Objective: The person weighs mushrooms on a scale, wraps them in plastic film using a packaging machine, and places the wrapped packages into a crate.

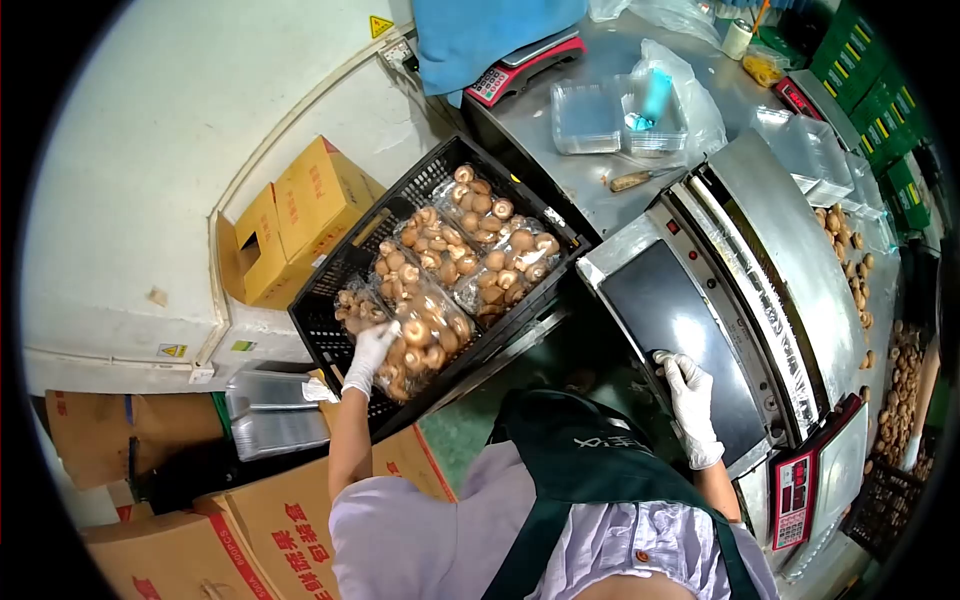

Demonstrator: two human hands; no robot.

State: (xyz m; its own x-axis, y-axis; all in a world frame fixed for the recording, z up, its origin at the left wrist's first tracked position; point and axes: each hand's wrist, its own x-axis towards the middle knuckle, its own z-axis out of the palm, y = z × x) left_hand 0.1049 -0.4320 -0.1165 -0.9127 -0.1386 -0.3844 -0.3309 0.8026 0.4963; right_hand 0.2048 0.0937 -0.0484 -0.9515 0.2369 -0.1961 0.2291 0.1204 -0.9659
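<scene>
My left hand (371, 357), in a white glove, reaches into a black plastic crate (318, 345). Its fingers are closed on the edge of a film-wrapped pack of mushrooms (425, 340) at the crate's near end. More wrapped packs of mushrooms (437, 243) lie beyond it, brown caps showing through the clear film. On the right, my gloved right hand (690, 400) rests on the dark plate (680, 330) of a metal wrapping machine (770, 290). Its fingers are loosely bent and somewhat apart, with nothing visible in them.
Cardboard boxes (300, 220) stand against the wall and at lower left. Clear plastic trays (585, 118) and a knife (632, 180) lie on the metal table (590, 190). A red scale (795, 495) sits beside the machine; loose mushrooms (900, 390) lie at far right.
</scene>
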